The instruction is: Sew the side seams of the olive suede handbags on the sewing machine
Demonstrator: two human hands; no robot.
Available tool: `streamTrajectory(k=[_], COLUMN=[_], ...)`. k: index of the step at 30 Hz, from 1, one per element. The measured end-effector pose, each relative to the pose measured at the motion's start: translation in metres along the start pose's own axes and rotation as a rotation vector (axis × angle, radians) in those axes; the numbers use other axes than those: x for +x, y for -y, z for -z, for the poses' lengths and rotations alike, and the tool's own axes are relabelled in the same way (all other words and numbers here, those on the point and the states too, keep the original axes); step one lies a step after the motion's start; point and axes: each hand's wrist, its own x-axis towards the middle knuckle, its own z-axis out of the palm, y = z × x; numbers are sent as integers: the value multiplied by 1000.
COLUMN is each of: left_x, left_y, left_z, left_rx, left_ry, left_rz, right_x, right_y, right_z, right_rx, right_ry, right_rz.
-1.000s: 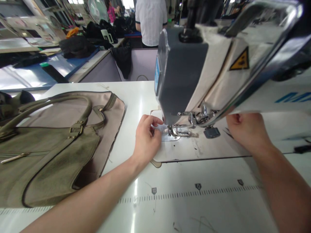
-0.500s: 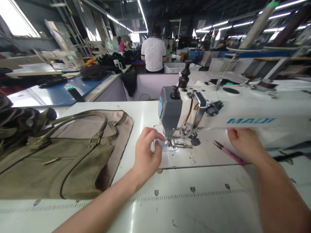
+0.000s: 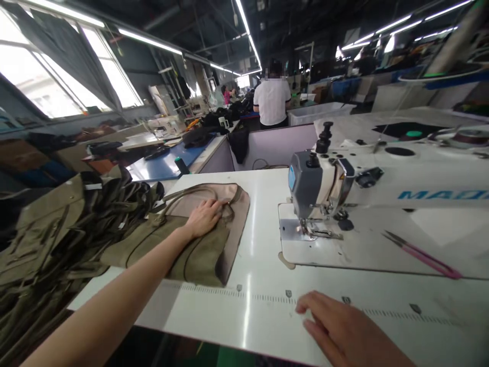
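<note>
An olive-green handbag (image 3: pixel 208 255) with a pale pinkish lining lies flat on the white sewing table. My left hand (image 3: pixel 204 218) is on it, fingers bent over the strap end near the buckle; the fingertips are partly hidden. Low over the table's front part, my right hand (image 3: pixel 340 323) is open and holds nothing, thumb apart from the fingers. It is nearest to the printed ruler (image 3: pixel 267 297). The sewing machine (image 3: pixel 324 188) stands to the right of the bag, with no fabric under its presser foot (image 3: pixel 319 233).
Pink-handled thread snips (image 3: pixel 424 257) lie on the machine bed. At the left, a heap of olive bags (image 3: pixel 57 239) reaches the table. Beyond are a blue-topped table (image 3: pixel 160 163), a white bin (image 3: pixel 321 114) and a person in a white shirt (image 3: pixel 272 102).
My left hand has gone from the presser foot leftward onto the handbag. My right hand has come from behind the snips to the front of the table. The view has turned left.
</note>
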Motion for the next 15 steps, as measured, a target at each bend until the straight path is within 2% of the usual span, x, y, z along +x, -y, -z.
streamTrajectory(k=[3,6,8,10,13,15], left_x=[-25,-48,-60,-74,-96,-105], left_y=[-31,-62,-76,-84,-90,-93], left_z=[-13,-8,4,21,49,58], left_rx=[-26,-87,-139,-155,-75,-49], left_ry=[26,98,150,150,93,162], left_rz=[3,-5,-31,-108,-299,-439], right_x=[0,-2,1,4,7,10], right_y=[7,17,26,33,38,38], right_z=[-8,-18,-29,-42,-55,-59], right_rx=[-31,-43,-26,-17,-36,-36], right_ry=[-11,-39,-43,-33,-27,-34], right_rz=[37,43,60,84,101,112])
